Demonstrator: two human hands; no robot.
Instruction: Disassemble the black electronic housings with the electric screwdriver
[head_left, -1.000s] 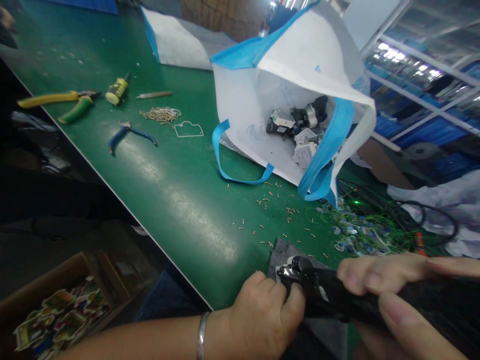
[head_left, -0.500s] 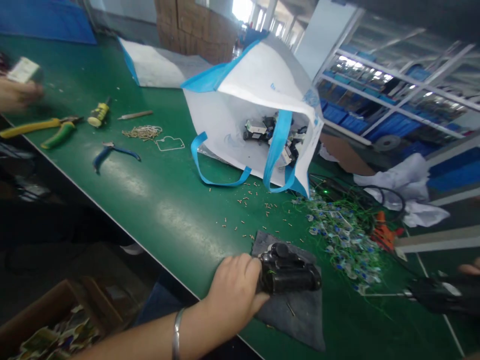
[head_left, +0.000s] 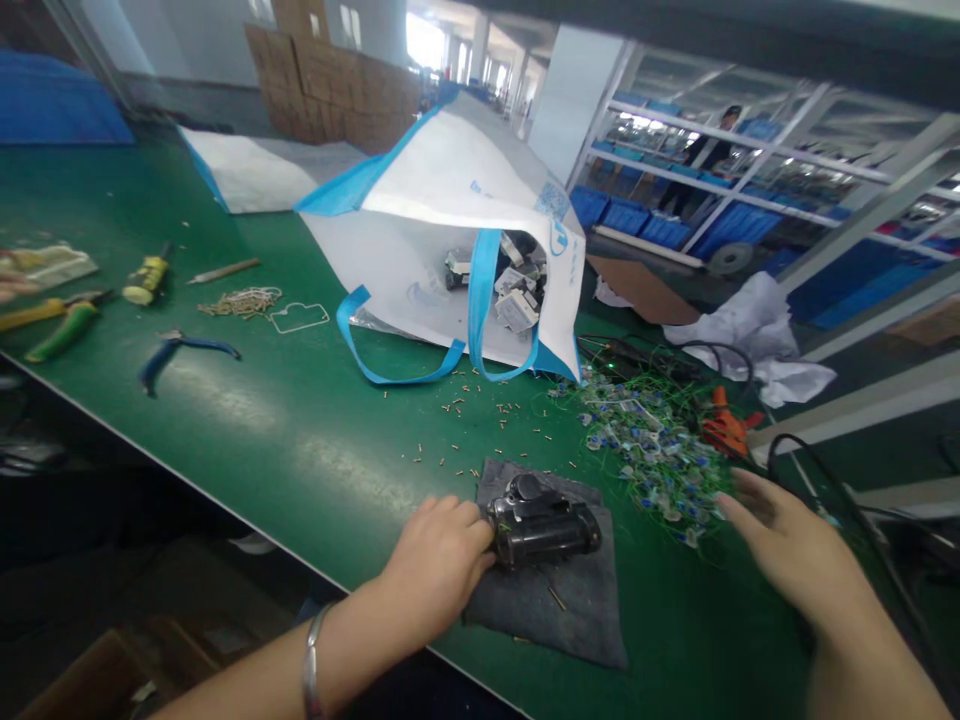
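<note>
My left hand (head_left: 441, 555), a silver bangle on its wrist, is closed around the left end of a black device (head_left: 547, 530) with a cylinder along its front and a round knob on top. It rests on a dark grey cloth (head_left: 585, 625). One loose screw (head_left: 556, 598) lies on the cloth in front of the device. My right hand (head_left: 787, 545), thumb and fingers apart, is at the right edge of a pile of small clear-and-blue parts with thin green wires (head_left: 660, 455). I cannot tell whether it touches them.
A white bag with blue handles (head_left: 405, 270) lies on its side, several boxy parts inside. Small screws (head_left: 502, 410) are scattered before it. Blue pliers (head_left: 180, 350), a yellow screwdriver (head_left: 146, 280) and an orange tool (head_left: 727, 425) lie around. Another person's hand (head_left: 9, 280) is at far left.
My right hand has come in from the right edge to the wired parts. A black power screwdriver seen there before is out of sight. The view has shifted; my left hand keeps its hold.
</note>
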